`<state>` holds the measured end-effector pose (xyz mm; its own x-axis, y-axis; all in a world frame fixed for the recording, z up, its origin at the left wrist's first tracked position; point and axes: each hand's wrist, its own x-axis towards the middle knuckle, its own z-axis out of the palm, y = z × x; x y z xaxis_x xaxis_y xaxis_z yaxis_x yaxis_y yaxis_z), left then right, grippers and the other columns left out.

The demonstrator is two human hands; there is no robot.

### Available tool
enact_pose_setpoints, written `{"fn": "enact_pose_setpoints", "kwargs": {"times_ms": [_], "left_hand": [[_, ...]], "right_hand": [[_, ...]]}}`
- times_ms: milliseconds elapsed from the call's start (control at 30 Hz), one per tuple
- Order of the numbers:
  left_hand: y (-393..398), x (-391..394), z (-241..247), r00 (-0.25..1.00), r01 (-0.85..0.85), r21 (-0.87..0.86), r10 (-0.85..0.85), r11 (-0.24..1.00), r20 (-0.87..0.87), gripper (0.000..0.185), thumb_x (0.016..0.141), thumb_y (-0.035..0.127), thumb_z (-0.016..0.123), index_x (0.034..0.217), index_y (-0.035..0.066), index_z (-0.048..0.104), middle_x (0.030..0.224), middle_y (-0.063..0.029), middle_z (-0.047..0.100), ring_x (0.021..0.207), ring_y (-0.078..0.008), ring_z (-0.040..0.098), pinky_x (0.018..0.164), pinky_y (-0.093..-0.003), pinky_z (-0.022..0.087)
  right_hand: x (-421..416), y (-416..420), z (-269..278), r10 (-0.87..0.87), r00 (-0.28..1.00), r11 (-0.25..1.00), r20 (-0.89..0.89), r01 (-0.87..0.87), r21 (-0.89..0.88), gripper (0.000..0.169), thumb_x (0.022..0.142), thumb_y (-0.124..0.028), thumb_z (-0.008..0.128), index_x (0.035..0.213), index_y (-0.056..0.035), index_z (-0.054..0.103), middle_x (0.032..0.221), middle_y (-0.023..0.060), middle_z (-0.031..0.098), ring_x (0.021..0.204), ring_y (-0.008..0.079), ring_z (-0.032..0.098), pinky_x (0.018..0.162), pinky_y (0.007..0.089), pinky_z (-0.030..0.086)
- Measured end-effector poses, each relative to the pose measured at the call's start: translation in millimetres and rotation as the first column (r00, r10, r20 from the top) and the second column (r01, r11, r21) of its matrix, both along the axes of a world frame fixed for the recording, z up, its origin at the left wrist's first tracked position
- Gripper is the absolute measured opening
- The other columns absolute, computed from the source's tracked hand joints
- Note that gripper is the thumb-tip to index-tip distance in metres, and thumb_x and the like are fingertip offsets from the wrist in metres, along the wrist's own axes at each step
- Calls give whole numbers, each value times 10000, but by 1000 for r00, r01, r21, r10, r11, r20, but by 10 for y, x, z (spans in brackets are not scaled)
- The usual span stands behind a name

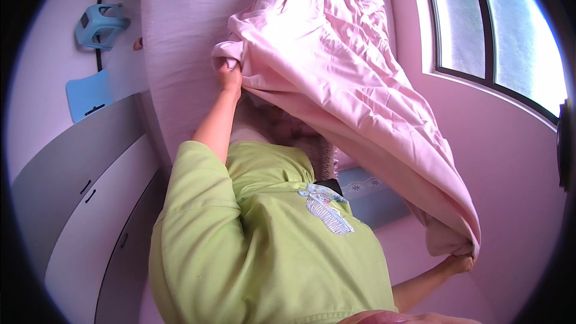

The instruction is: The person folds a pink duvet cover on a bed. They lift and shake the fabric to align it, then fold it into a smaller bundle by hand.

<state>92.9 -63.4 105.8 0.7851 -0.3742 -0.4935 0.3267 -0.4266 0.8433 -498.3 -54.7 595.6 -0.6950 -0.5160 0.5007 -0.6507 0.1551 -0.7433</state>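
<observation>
A large pink cloth cover [360, 99], a sheet or quilt cover, stretches diagonally between my two hands. Its far part lies wrinkled on the bed. My left hand [231, 76] grips a bunched edge above the mattress. Out at the lower right, my right hand [462, 263] is closed on another edge, close to the wall. The cloth between them hangs raised and shades what is beneath. Under it, a fringed fabric [327, 159] shows in part beside my green shirt [279, 243]. My legs are partly hidden by the cover.
Pale bedding [184, 45] covers the bed. Right of it are a pink wall [486, 157] and a window [463, 22]. A blue plastic stool [101, 27], a blue panel with a handle slot [87, 94] and grey-and-white cabinets [99, 198] stand left. Patterned blue fabric [375, 195] lies beside me.
</observation>
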Motion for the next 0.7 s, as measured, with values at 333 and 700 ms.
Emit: {"fn": "enact_pose_setpoints", "kwargs": {"times_ms": [333, 700], "left_hand": [[-165, -677, 424, 267, 836, 264, -777, 481, 570, 136, 708, 62, 515, 783, 72, 627, 912, -120, 607, 851, -303, 577, 746, -392, 463], [-480, -1833, 1792, 184, 975, -220, -594, 12, 783, 226, 650, 32, 553, 859, 87, 620, 926, -104, 587, 896, -294, 542, 816, -350, 443]], "right_hand": [[319, -188, -800, 250, 863, 846, 438, -415, 335, 291, 667, 52, 457, 915, 59, 608, 857, 118, 584, 746, 205, 560, 626, 298, 485], [2249, -763, -3000, 819, 300, -33, 490, -827, 561, 685, 615, 78, 598, 1262, -96, 455, 895, 103, 607, 788, 180, 575, 678, 312, 474]]}}
